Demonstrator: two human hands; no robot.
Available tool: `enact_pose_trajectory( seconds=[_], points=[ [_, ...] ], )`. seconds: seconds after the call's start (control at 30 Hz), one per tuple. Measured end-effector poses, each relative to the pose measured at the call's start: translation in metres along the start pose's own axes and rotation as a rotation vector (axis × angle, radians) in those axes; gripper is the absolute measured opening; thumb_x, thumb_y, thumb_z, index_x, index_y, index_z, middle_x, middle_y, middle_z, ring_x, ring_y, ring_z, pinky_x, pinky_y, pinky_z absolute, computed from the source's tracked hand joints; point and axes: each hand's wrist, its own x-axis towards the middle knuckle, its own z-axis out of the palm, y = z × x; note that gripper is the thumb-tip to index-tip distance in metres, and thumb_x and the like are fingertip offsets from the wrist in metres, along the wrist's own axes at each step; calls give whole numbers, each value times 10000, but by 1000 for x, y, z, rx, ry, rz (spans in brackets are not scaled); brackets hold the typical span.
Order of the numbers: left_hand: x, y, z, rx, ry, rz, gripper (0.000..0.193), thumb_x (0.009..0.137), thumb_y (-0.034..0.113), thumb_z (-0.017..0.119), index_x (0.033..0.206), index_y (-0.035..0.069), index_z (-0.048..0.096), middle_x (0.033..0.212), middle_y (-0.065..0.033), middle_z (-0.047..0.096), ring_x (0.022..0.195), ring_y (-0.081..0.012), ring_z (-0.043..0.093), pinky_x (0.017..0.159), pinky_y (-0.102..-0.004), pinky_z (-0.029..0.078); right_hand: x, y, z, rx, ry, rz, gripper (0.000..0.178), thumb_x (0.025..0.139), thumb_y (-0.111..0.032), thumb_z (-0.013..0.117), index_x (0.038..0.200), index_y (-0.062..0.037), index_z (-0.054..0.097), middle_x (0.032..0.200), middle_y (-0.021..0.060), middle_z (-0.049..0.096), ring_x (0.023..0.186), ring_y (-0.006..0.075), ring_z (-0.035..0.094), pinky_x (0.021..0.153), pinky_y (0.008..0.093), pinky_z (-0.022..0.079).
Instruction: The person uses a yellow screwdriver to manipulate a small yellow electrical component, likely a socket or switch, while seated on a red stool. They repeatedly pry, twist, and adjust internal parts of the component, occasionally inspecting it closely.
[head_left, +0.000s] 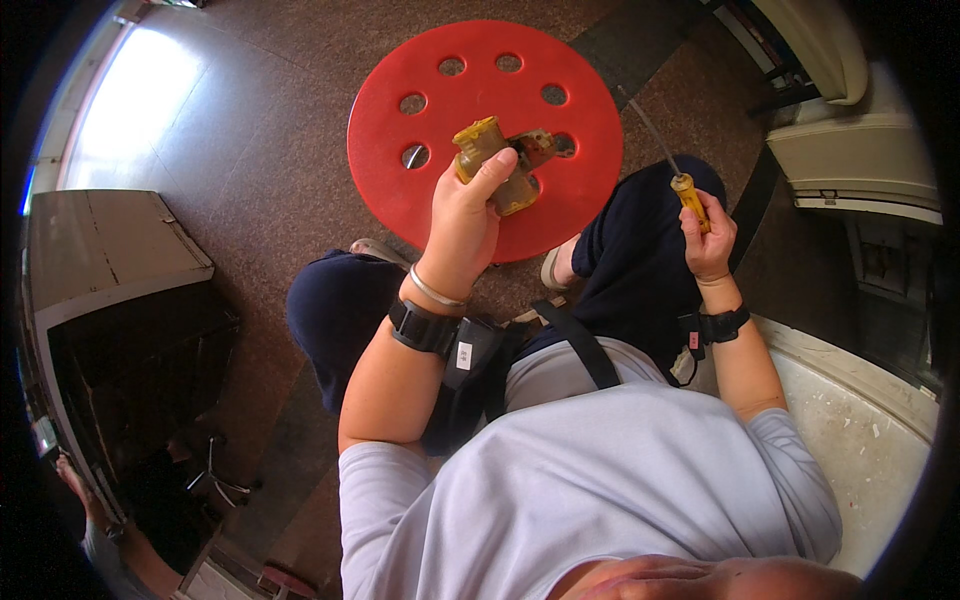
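Nearest the camera is the operator's grey shirt [600,470]. Beyond it, both forearms extend forward, each with a black band at the wrist; the left also carries a bracelet [434,292].

Right hand [710,247]: fingers closed around the yellow handle of a screwdriver [686,192], above the right thigh. The shaft points forward and inward, with its tip clear of the work and near the stool's edge in view.

Left hand [476,200]: fingers narrowed on the part [478,138], a yellow-brown piece, with the thumb laid across its near face. A darker, plate-like portion [537,148] projects from its right side; whether it is hinged or separate cannot be told. The part is located over the red stool [480,95], in front of the operator; contact with the seat cannot be confirmed.

Step in hand, as judged: holding and inspecting the part, with the tool at the ready. Applying the tool would call for a steady left grip, the right hand brought inward, and the tip aligned with a seam or fastener. No fastener can be made out at this angle.

Farther off are the speckled floor [270,120] and, at left, a cabinet [110,245].
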Motion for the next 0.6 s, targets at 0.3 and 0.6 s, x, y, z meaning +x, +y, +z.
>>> enact_pose_trajectory(
  seconds=[0.3, 0.6],
  points=[
    [2, -3, -1, 66, -3, 41, 370, 876, 141, 692, 1184, 19, 527, 1084, -49, 616, 992, -145, 606, 836, -313, 519, 1, -2, 0, 9, -2, -2, 283, 911, -242, 622, 1048, 6, 631, 878, 133, 684, 770, 218, 676, 681, 298, 538],
    [0, -8, 2, 330, -82, 194, 439, 798, 94, 774, 1147, 26, 517, 1046, -35, 621, 964, -124, 610, 838, -264, 518, 2, -1, 3, 133, -2, 88, 240, 929, -207, 595, 1032, 9, 584, 745, 20, 590, 648, 87, 551, 618, 223, 451]
  ],
)
